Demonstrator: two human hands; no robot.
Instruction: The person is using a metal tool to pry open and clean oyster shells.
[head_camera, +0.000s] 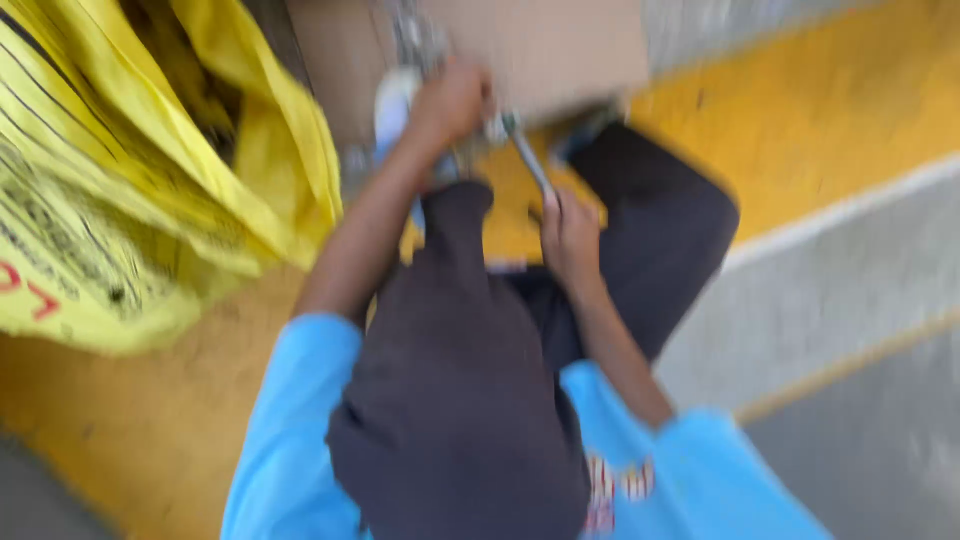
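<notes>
the person sits low, knees up in dark trousers (460, 400), and works on a metal part with both hands, so the step in hand looks like tightening or loosening something. the left hand (450, 100) is closed in a fist around a shiny metal piece (410, 40) just under the edge of a brown cardboard box (540, 50). the right hand (570, 240) has its fingers closed on the lower end of a thin grey metal tool (530, 165), which runs up slanted toward the left hand. the next move, i judge, needs a firm hold with the left while the right turns the tool. the picture is blurred, so what kind of tool it is i cannot tell. a yellow sack (120, 190) lies to the left on the yellow floor (830, 120).
</notes>
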